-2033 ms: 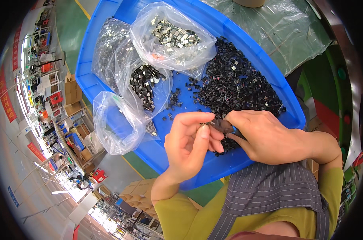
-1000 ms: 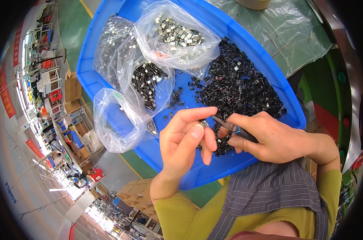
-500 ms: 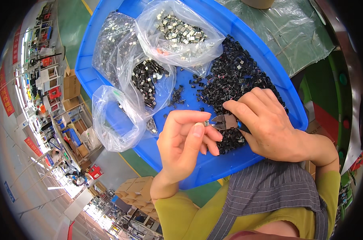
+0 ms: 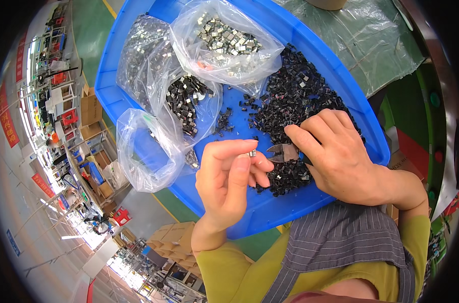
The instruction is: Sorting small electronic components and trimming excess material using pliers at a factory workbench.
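Note:
Between the thumb and forefinger of my left hand (image 4: pixel 227 174) is a small silvery metal part (image 4: pixel 253 153), too small to name more exactly. My right hand (image 4: pixel 335 154) is wrapped round a pair of cutting pliers (image 4: pixel 286 152). Their jaws point left and stand apart, a short gap away from the metal part. Under the pliers, a heap of small black pieces (image 4: pixel 295 91) covers the right side of a blue plastic tray (image 4: pixel 217 222). The palm hides most of the pliers' handles.
A clear plastic bag (image 4: pixel 229 43) with small silvery parts lies at the tray's far side. Another bag (image 4: pixel 186 103) holds black and silver parts, and a crumpled bag (image 4: pixel 148 156) hangs over the left rim. Cardboard boxes (image 4: pixel 174 242) are stacked on the floor beyond.
My left hand has drawn slightly left with the metal part, away from the pliers. The pliers' jaws have opened; my right hand has barely moved.

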